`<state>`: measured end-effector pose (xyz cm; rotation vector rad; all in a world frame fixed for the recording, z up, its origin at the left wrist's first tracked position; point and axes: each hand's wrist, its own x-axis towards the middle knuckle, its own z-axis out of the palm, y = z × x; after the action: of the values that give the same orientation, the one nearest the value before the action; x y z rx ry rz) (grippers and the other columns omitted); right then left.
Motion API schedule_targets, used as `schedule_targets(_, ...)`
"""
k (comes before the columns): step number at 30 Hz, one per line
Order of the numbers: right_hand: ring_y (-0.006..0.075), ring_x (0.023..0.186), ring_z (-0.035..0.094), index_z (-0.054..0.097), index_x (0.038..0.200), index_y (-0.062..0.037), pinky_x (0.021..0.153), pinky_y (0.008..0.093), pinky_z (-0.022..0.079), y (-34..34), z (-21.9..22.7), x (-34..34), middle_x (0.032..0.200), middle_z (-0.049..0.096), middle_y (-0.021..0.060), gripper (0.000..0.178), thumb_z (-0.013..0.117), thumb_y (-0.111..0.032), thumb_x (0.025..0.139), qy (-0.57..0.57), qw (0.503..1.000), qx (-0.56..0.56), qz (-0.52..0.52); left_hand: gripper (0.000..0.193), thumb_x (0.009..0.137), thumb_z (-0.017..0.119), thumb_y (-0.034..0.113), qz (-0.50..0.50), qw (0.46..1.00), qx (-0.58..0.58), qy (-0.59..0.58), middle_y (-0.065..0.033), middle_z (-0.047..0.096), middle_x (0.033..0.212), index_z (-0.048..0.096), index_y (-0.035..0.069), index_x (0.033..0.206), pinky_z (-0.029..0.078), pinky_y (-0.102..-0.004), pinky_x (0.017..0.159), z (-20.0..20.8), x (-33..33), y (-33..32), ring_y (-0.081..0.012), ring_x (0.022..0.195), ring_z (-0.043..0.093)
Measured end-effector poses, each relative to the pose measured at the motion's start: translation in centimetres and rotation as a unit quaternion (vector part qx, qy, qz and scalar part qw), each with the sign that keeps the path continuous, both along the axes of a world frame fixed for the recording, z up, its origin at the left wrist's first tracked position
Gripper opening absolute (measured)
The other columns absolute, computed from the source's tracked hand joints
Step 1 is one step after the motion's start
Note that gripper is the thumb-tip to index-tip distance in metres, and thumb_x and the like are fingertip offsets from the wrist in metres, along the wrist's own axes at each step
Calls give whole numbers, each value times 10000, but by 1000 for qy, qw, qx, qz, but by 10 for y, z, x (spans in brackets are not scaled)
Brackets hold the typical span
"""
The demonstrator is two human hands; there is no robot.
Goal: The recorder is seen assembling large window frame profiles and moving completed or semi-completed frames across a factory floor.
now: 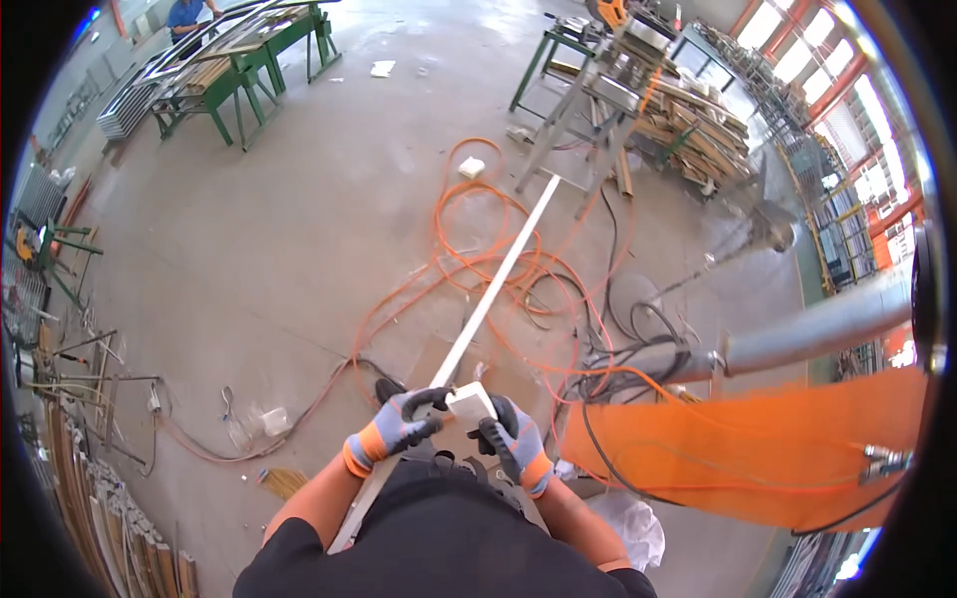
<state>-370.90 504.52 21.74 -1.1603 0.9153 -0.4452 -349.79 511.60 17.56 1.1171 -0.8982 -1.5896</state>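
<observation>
Both my hands wear grey gloves with black fingers and orange cuffs. My right hand (513, 444) grips a small white block-like piece (472, 403) in front of my body, its fingers around the right and lower side. On the other side, my left hand (394, 429) is partly curled, with a gap between thumb and forefinger. Its forefinger tip reaches the block's left corner; whether it presses there is hard to make out. A long white bar (498, 279) stretches from a metal stand ahead of me to beneath my left hand and on past my left forearm.
Orange hoses (439, 214) and black cables (648, 349) lie coiled across the floor ahead and right. A metal stand (598, 110) carries a machine. An orange panel (748, 448) stands close on my right. Long strips (120, 528) are stacked at left. A person (186, 18) works by green benches (234, 85).
</observation>
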Motion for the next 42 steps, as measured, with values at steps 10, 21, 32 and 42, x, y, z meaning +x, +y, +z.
schedule_targets(10, 270, 1094, 629, 322, 1462, -83, 927, 368, 483, -95, -17, 382, 1248, 606, 173, 659, 630, -129, 881, -1, 959, -221, 177, 207, 896, 607, 173, 208, 974, 73, 59, 0, 594, 705, 655, 17, 1023, 378, -226, 493, 15, 315, -66, -57, 560, 500)
schedule_targets(21, 240, 725, 642, 676, 1026, -68, 674, 327, 510, -299, -47, 572, 852, 678, 89, 179, 649, -183, 892, 37, 912, -284, 295, 313, 932, 595, 253, 366, 928, 61, -40, -14, 517, 579, 631, -22, 1078, 345, -226, 431, 8, 553, -226, -87, 464, 459)
schedule_targets(32, 311, 891, 653, 663, 1058, -89, 774, 381, 521, -737, -46, 820, 986, 687, 106, 232, 605, -251, 902, 78, 893, -262, 358, 517, 934, 554, 459, 399, 906, 85, -116, -9, 484, 633, 575, -24, 1117, 349, -219, 409, 14, 796, -648, -79, 478, 433)
schedule_targets(42, 332, 879, 644, 620, 1070, -123, 755, 419, 493, -1013, 15, 1055, 958, 680, 119, 252, 531, -323, 945, 52, 879, -294, 372, 447, 892, 633, 338, 426, 898, 12, -115, -133, 609, 975, 578, -61, 1086, 395, -242, 416, 90, 1020, -921, -111, 547, 521)
